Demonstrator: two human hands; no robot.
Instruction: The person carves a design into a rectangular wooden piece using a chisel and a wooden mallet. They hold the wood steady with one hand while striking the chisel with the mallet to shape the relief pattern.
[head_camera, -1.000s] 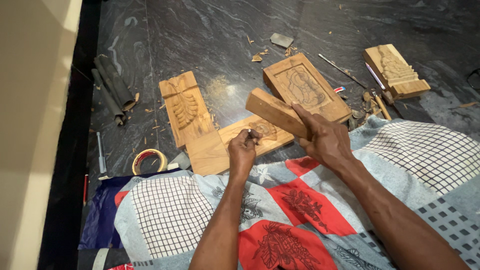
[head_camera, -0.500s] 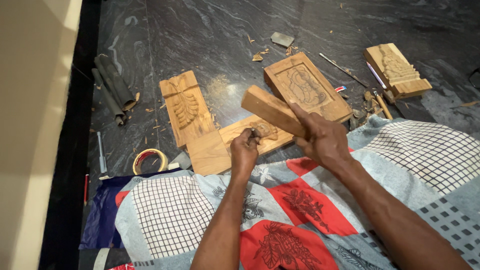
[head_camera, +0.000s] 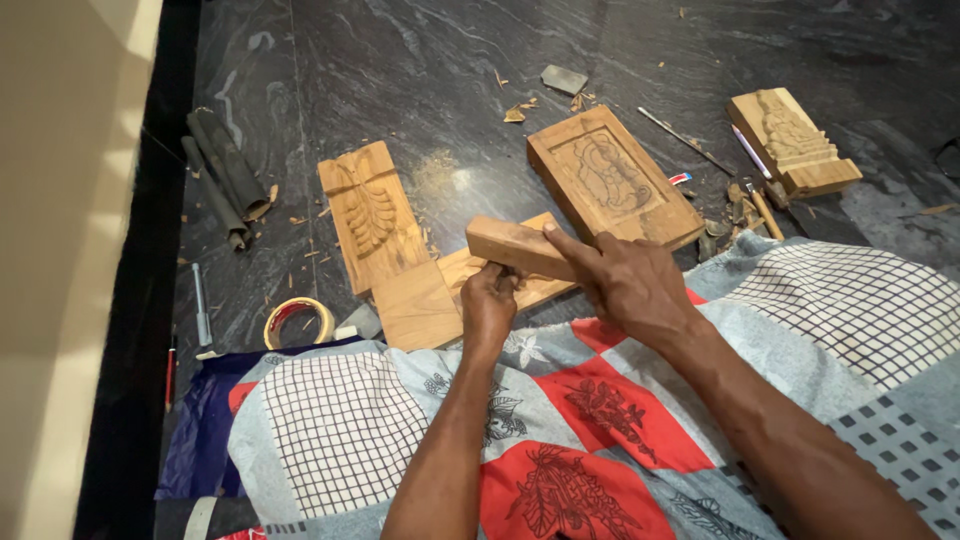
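Now right hand (head_camera: 630, 285) grips wooden block (head_camera: 515, 246); left hand (head_camera: 488, 305) beneath.

Lots lying around on the dark stone floor (head_camera: 420, 60). Using the big carved panel (head_camera: 612, 180) as the reference: left of it there's a leaf-carved plank (head_camera: 365, 215), and further left a bundle of dark rolls (head_camera: 222, 175) near the wall. Below-left of the panel sit a roll of tape (head_camera: 298, 320) and a pen (head_camera: 200, 310). Above it, a small grey stone (head_camera: 565, 79) plus some wood chips (head_camera: 518, 112). To its right, a thin metal rod (head_camera: 685, 140) and a stepped carved block (head_camera: 795, 140), with chisels (head_camera: 755, 200) between them. Below the panel spreads a patchwork cloth (head_camera: 590, 420), checked and red squares.
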